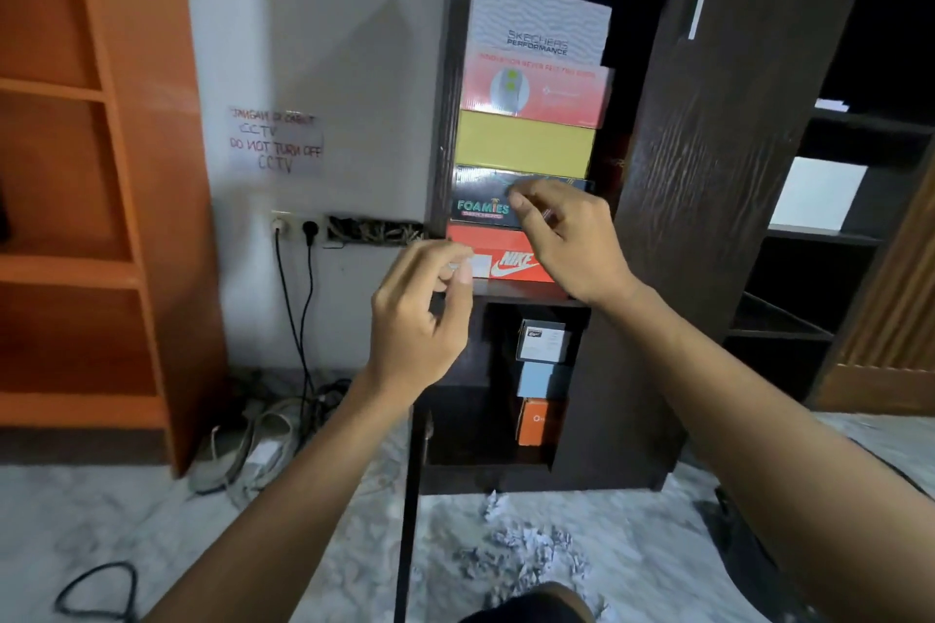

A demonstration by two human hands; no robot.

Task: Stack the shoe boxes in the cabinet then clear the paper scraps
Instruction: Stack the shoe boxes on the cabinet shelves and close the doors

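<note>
Shoe boxes (531, 137), five stacked, fill the cabinet (708, 167) shelf behind both raised hands; left hand (420, 314) and right hand (566, 238) hover with fingers loosely curled, holding nothing; paper scraps (531, 551) lie on the floor (152, 521) well below; three small boxes (541, 379) sit lower.

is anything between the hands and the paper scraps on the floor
Nothing visible blocks them. The paper scraps lie loose on open floor in front of the cabinet, below the left hand and right hand, which are raised by the stacked boxes.
</note>
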